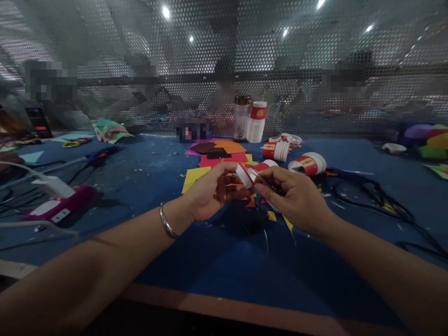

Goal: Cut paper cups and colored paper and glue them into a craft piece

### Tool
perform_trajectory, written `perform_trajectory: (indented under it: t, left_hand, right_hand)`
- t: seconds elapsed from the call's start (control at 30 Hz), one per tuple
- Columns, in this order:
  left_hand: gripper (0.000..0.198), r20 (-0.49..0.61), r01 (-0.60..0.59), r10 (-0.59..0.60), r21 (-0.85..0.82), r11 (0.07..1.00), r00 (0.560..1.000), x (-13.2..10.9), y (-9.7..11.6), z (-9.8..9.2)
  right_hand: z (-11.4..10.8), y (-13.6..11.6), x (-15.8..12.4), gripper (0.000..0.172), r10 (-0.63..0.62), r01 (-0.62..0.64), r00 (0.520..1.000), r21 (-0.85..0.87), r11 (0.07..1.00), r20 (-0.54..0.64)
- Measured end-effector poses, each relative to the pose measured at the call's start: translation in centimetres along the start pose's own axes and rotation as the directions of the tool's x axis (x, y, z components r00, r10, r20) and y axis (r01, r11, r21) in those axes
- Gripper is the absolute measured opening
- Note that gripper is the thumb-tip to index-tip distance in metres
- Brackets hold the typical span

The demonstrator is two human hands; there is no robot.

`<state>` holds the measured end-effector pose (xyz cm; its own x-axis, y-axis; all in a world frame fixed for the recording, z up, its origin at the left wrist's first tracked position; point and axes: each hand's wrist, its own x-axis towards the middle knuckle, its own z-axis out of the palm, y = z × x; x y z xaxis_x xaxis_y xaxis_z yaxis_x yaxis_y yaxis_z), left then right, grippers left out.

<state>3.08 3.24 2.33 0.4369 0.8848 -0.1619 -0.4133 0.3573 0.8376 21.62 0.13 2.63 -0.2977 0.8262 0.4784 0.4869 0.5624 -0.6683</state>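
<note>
Where it rises beyond the far edge of the tabletop (196, 261), the perforated screen (210, 51): grey, spanning the whole view, bright lights (165, 12) near its top.
Tabletop: blue, its near edge bordered by a reddish-brown strip (224, 298).
Left hand (210, 191): bracelet (168, 221) at the wrist; grip grasping a red-and-white piece (242, 176) between thumb and fingers.
Right hand (297, 196): grip clenched on a slim shiny tool (257, 175), mostly hidden by the fingers, its kind impossible to tell.
Coloured sheets (226, 147): purple, orange, black, red and yellow, overlapping, reaching from behind the hands towards the far edge.
Power strip (82, 195): magenta, towards the left side of the tabletop, a white charger (58, 185) on it.
Bottle (241, 119): clear, dark-lidded, upright by the middle of the far edge.
Cup stack (257, 128): upright just right of the bottle.
Lying cups (311, 163): red and white, on their sides, right of the sheets.
Scissors (77, 142): yellow and red handles, towards the far left corner.
Red-and-white piece: held in the air over the middle of the tabletop, the tool's end right at it.
Paper scraps (272, 216): small, bright, scattered beneath and beside the right hand.
</note>
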Motion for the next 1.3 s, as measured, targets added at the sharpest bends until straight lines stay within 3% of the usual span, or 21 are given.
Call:
perform_trajectory:
  t: [0.13,0.3,0.37,0.47,0.57,0.83,1.13,1.3]
  left_hand:
    - [0.032,0.029,0.058,-0.061,0.092,0.994,0.998,-0.1,-0.4,0.1]
    - [0.017,0.074,-0.192,0.18,0.219,0.957,0.981,-0.4,-0.8,0.3]
    - [0.022,0.111,-0.285,0.265,0.251,0.925,0.958,-0.5,-0.9,0.2]
    - [0.037,0.206,-0.353,0.299,0.314,0.882,0.932,-0.4,-0.8,-0.3]
    - [0.035,0.275,-0.383,0.291,0.392,0.837,0.916,-0.2,-0.9,-0.6]
    - [0.038,0.148,-0.341,0.308,0.405,0.848,0.94,0.0,-0.8,-0.7]
    - [0.038,0.117,-0.324,0.301,0.356,0.877,0.946,0.2,-1.1,-0.8]
    - [0.039,0.053,-0.313,0.314,0.334,0.889,0.948,0.0,-0.4,-0.8]
  right_hand:
    - [-0.2,-0.3,0.1,0.012,0.0,-0.001,0.998,0.018,1.0,0.06]
    - [-0.4,-0.2,0.3,0.012,0.029,-0.04,0.995,0.104,0.994,0.1]
    - [-0.4,0.0,0.4,0.014,0.051,-0.068,0.992,0.155,0.986,0.113]
    - [-0.5,0.1,0.4,0.018,0.072,-0.096,0.991,0.22,0.971,0.116]
    - [-0.5,0.0,0.4,0.02,0.096,-0.129,0.986,0.261,0.957,0.134]
    - [-0.7,0.3,0.6,0.024,0.244,-0.287,0.956,0.331,0.899,0.164]
    - [-0.7,0.7,0.7,0.03,0.238,-0.247,0.969,0.297,0.922,0.067]
    - [-0.9,0.9,0.9,0.03,0.282,-0.282,0.959,0.166,0.945,0.023]
